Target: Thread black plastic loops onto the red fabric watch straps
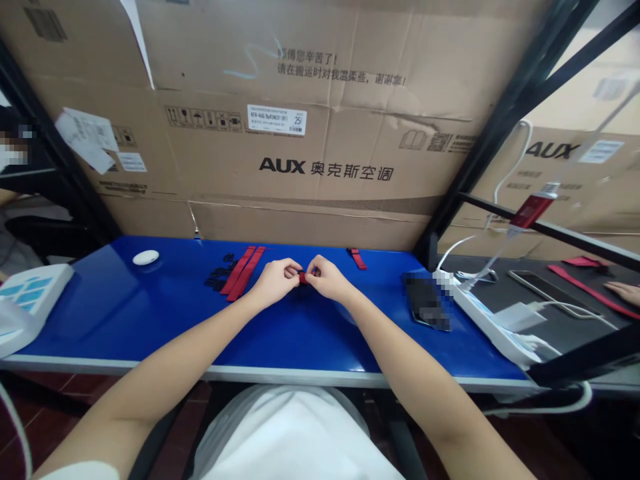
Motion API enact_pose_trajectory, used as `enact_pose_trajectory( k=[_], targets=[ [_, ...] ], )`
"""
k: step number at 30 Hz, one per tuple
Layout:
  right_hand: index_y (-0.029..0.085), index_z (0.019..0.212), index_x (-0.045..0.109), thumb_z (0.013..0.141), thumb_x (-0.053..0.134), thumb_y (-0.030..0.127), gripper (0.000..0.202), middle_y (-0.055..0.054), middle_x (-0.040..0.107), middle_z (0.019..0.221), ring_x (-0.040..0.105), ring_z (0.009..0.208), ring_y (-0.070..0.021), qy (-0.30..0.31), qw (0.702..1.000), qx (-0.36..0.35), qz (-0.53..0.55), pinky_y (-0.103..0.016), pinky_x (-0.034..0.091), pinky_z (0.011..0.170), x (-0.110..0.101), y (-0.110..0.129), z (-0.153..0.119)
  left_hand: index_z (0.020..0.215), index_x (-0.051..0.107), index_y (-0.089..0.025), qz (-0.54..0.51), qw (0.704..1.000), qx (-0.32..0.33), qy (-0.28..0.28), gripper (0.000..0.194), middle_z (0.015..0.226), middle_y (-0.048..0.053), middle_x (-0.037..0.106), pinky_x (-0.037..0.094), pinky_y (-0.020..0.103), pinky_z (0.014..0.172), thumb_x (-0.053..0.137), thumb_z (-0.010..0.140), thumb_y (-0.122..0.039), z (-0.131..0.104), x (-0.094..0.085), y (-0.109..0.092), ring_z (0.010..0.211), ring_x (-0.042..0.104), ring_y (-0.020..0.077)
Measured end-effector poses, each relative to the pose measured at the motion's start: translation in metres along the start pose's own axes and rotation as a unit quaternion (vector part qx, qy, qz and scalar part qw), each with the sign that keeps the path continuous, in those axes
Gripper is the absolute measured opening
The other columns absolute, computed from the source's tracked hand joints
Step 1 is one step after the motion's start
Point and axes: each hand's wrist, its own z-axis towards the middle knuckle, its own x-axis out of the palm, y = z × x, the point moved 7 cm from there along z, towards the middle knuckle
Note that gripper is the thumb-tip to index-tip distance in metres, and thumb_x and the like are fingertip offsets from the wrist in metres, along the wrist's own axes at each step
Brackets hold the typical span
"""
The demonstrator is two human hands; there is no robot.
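Head view: two bare hands meet near the middle of the frame, low over the blue worktop (pixel 165 320).
Red piece: a small bit of red strap (pixel 303 278), caught between the fingertips of both hands at mid-frame. Fingers cover most of it, so I cannot tell how it is folded or whether black plastic sits in it.
Left hand: thumb and fingers (pixel 278 280) pinched together at the red piece's left end.
Right hand: thumb and forefinger (pixel 327 277) pinching the other end, close to the left.
Red straps: two long ones (pixel 243 273), side by side and slanting, left of the hands.
Black clips: a loose cluster (pixel 218 277) just left of those straps.
Short strap: red with a black end (pixel 357 259), apart from the others, right of centre towards the carton (pixel 320 220).
Good handling: I'd say one pinch should steady the piece while the other does the fine work, webbing flat and untwisted. Fingertips nearer the edges would leave the middle in sight. The webbing looks soft, so pushing from far back would probably buckle it; small, even pulls should suit it better.
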Motion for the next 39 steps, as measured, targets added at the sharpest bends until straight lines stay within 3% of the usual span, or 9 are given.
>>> enact_pose_trajectory(
  k=[10,13,16,20,24,28,31,35,39],
  targets=[
    [0.021,0.084,0.052,0.073,0.069,0.039,0.028,0.0,0.059,0.069,0.057,0.062,-0.0164,0.047,0.96,0.06,0.269,-0.033,0.046,0.061,0.007,-0.013,0.003,0.098,0.075,-0.013,-0.222,0.972,-0.038,0.065,0.032,0.095,0.01,0.073,0.058,0.039,0.08,0.077,0.071,-0.03,0.004,0.004,0.002,0.085,0.07,0.0221],
    [0.021,0.09,0.058,0.078,0.061,0.029,0.014,-0.004,0.06,0.083,0.058,0.078,-0.0195,-0.002,0.984,0.022,0.176,-0.038,0.047,0.073,-0.007,-0.022,0.007,0.098,0.074,-0.012,-0.243,0.965,-0.055,0.084,0.037,0.092,0.01,0.074,0.055,0.038,0.082,0.081,0.067,-0.031,0.005,0.001,0.003,0.08,0.069,0.0197],
    [0.023,0.1,0.066,0.073,0.062,0.012,0.03,-0.009,0.057,0.11,0.051,0.103,-0.0249,-0.025,0.998,0.011,-0.053,-0.043,0.039,0.092,-0.014,-0.032,0.008,0.098,0.073,-0.013,-0.247,0.961,-0.057,0.108,0.039,0.09,0.009,0.073,0.054,0.036,0.08,0.083,0.065,-0.032,0.007,-0.003,0.005,0.077,0.067,0.0176],
    [0.021,0.093,0.07,0.075,0.066,0.016,0.019,-0.011,0.057,0.11,0.048,0.105,-0.0269,-0.006,0.975,0.104,-0.197,-0.043,0.037,0.093,-0.015,-0.054,0.008,0.101,0.071,-0.013,-0.174,0.978,-0.049,0.107,0.034,0.089,0.009,0.073,0.053,0.036,0.081,0.077,0.071,-0.029,0.013,-0.015,0.015,0.078,0.067,0.0181],
    [0.018,0.079,0.065,0.073,0.07,0.023,0.009,-0.005,0.062,0.082,0.055,0.078,-0.0179,0.006,0.98,0.159,-0.122,-0.03,0.042,0.072,-0.019,-0.066,0.008,0.085,0.072,-0.015,0.033,0.998,-0.06,0.003,0.012,0.077,0.007,0.071,0.051,0.037,0.078,0.071,0.073,-0.016,0.022,-0.042,0.037,0.072,0.067,0.0209],
    [0.02,0.087,0.065,0.073,0.069,0.024,0.015,0.002,0.058,0.065,0.052,0.058,-0.0127,-0.034,0.992,0.115,-0.05,-0.025,0.038,0.057,-0.027,-0.053,0.008,0.073,0.07,-0.018,0.148,0.987,-0.032,-0.055,0.003,0.074,0.006,0.069,0.049,0.035,0.08,0.071,0.072,-0.015,0.024,-0.051,0.041,0.076,0.066,0.023],
    [0.019,0.089,0.065,0.072,0.069,0.027,0.019,0.002,0.059,0.061,0.054,0.054,-0.0126,-0.025,0.992,0.099,0.08,-0.025,0.039,0.053,-0.021,-0.036,0.005,0.081,0.067,-0.017,0.045,0.998,-0.047,-0.025,0.01,0.071,0.004,0.066,0.049,0.03,0.065,0.071,0.076,-0.025,0.021,-0.038,0.036,0.066,0.063,0.0186],
    [0.015,0.094,0.067,0.068,0.076,0.033,0.033,-0.007,0.072,0.08,0.066,0.069,-0.0173,0.086,0.949,0.09,0.29,-0.027,0.046,0.059,0.001,-0.01,0.0,0.091,0.059,-0.016,-0.187,0.98,-0.055,0.046,0.026,0.08,0.004,0.066,0.044,0.022,0.05,0.069,0.08,-0.037,0.011,-0.011,0.014,0.063,0.062,0.0135],
    [0.014,0.088,0.066,0.076,0.068,0.044,0.032,-0.008,0.072,0.076,0.067,0.063,-0.0159,0.115,0.949,0.068,0.284,-0.025,0.045,0.055,0.004,0.001,-0.003,0.088,0.05,-0.017,-0.265,0.96,-0.058,0.072,0.032,0.078,0.001,0.064,0.048,0.022,0.05,0.069,0.082,-0.042,0.004,0.0,0.001,0.061,0.066,0.0133]
  ],
)
